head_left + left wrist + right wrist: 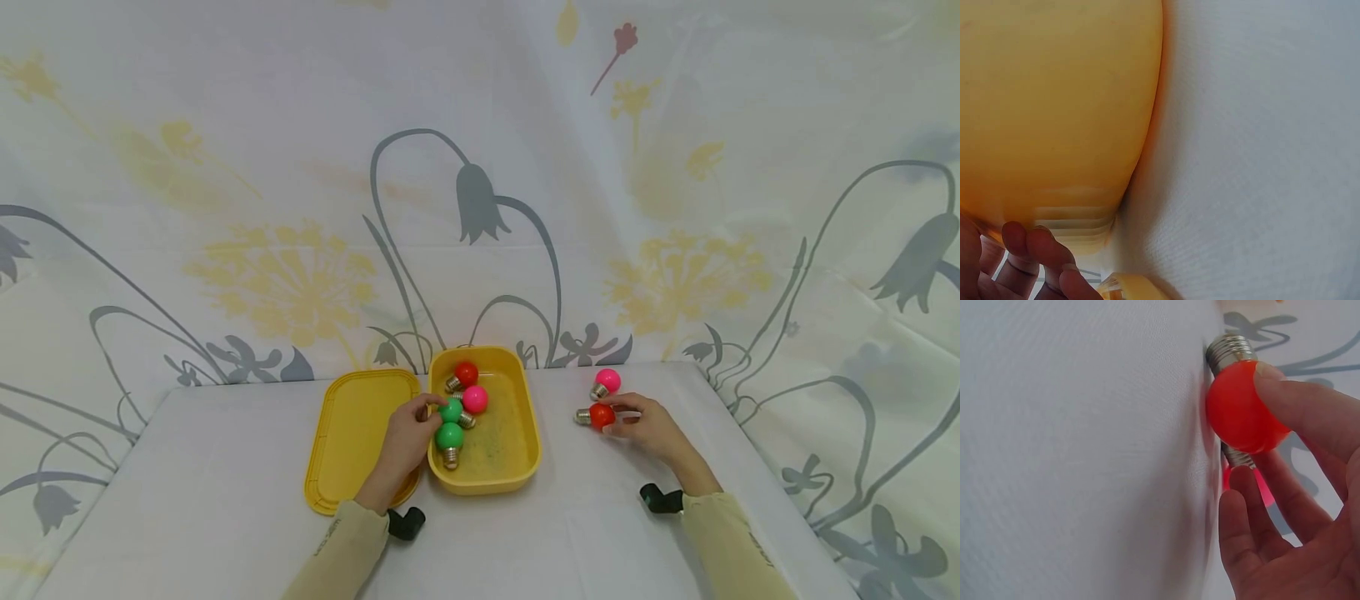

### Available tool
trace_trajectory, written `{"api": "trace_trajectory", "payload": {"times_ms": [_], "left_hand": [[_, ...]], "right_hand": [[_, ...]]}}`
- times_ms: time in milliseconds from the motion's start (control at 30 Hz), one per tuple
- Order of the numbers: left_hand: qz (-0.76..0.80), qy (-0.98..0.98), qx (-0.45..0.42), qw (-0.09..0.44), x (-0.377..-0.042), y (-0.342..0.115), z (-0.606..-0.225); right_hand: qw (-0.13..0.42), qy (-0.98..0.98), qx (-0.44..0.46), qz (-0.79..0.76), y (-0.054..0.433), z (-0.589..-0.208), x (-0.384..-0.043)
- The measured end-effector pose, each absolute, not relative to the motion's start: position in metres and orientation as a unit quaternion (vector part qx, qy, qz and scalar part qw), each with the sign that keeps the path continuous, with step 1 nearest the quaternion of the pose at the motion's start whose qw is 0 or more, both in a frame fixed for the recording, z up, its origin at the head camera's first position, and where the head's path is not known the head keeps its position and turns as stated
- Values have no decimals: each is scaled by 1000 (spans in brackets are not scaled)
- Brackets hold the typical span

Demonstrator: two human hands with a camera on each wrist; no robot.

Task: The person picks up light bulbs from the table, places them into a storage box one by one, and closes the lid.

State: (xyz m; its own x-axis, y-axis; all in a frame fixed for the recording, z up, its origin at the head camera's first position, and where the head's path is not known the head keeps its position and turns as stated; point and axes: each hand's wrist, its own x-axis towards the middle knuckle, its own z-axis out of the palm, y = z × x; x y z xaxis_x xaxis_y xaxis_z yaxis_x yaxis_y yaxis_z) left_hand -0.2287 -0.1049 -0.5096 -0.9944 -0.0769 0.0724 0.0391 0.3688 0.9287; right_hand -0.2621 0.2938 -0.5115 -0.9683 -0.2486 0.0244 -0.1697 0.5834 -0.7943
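Room, tub edge (532, 417) to red bulb (600, 415)

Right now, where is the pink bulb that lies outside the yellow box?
In the head view, the pink bulb lies on the white table, right of the yellow box, just beyond the red bulb that the right hand pinches.

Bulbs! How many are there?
6. Four in the box: a red bulb, a pink bulb, an upper green bulb and a lower green bulb. Outside: another pink bulb on the table, another red bulb in the right hand. The left hand may hide more.
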Motion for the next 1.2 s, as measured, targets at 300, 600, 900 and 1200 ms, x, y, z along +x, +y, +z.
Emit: {"api": "trace_trajectory", "payload": {"times_ms": [300,600,900,1200], "left_hand": [[-558,-829,16,48,-229,-105,-510],[-558,-828,25,48,-228,-104,-510],[-547,-835,27,53,-229,-105,-510],[-553,-831,29,49,-228,-104,-509]], "right_hand": [[46,894,-91,-436,290,-512,-260],[58,895,-71,-438,289,-512,-258],[49,895,-79,-437,289,-514,-259],[53,890,-70,-447,290,-516,-258]]}}
